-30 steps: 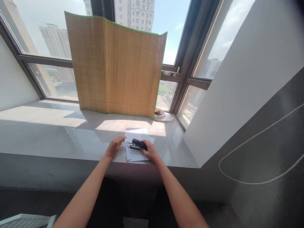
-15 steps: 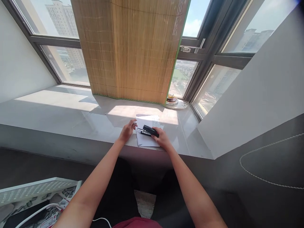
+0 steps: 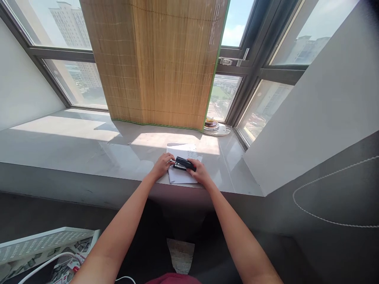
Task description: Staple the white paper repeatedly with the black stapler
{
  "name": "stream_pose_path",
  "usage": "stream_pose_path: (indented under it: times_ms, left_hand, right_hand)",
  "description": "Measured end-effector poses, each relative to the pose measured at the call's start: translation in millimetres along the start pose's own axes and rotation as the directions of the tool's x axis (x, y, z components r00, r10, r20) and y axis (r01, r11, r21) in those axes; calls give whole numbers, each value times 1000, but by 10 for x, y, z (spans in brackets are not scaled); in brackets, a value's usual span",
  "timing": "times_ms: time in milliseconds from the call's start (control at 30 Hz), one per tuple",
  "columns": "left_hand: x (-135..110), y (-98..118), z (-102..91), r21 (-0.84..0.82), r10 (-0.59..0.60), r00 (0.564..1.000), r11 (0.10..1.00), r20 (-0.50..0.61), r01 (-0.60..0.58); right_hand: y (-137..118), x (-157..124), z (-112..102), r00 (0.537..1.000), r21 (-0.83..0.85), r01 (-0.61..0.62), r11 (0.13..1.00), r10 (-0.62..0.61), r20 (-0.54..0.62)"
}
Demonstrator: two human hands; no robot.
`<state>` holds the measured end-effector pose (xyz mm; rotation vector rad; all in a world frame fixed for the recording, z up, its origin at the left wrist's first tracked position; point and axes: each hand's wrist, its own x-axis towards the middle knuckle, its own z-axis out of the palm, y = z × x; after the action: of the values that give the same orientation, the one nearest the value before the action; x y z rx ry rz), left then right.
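A black stapler [image 3: 185, 163] lies over folded white paper [image 3: 180, 179] on the window ledge, its upper arm lifted apart from its base at the left end. My right hand [image 3: 199, 172] is closed around the stapler's right end. At its left end is my left hand [image 3: 162, 165], fingertips pinched together by a silver metal part. Whatever those fingertips hold is too small and covered to make out. Faint writing or print shows on the paper's upper right part.
A bamboo blind [image 3: 166, 71] hangs behind the pale ledge [image 3: 118, 157]. Stacked plates [image 3: 214, 127] stand in the right window corner. Below left is a white perforated basket [image 3: 44, 242] with packets and a white cable [image 3: 53, 258]. A beaded cord [image 3: 296, 203] loops at the right.
My left hand has moved right, from beside the paper's left edge to the stapler's left end. My right hand keeps its hold on the stapler. The whole view has shifted slightly.
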<state>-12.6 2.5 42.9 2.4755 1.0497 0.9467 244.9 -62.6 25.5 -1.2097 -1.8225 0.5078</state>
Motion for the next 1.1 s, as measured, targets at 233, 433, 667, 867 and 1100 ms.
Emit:
stream_pose_path:
  times_ms: [233, 433, 667, 867, 1100]
  left_hand:
    - [-48, -20, -6, -68, 6, 999, 998, -49, -9]
    - [-147, -38, -53, -139, -27, 997, 990, -78, 16]
    - [-293, 127, -84, 98, -152, 981, 982, -119, 164]
    - [-275, 480, 111, -95, -260, 955, 964, -146, 248]
    - [-188, 572, 94, -167, -203, 979, 967, -33, 194]
  right_hand:
    - [-9, -10, -3, 1000, 0, -8, 1000, 8, 9]
    - [-52, 0, -26, 999, -8, -26, 1000, 26, 33]
    - [-112, -3, -59, 996, -16, -83, 996, 83, 35]
    - [-94, 12, -47, 997, 2, -50, 999, 50, 54]
    - [-69, 32, -28, 998, -25, 30, 999, -28, 64]
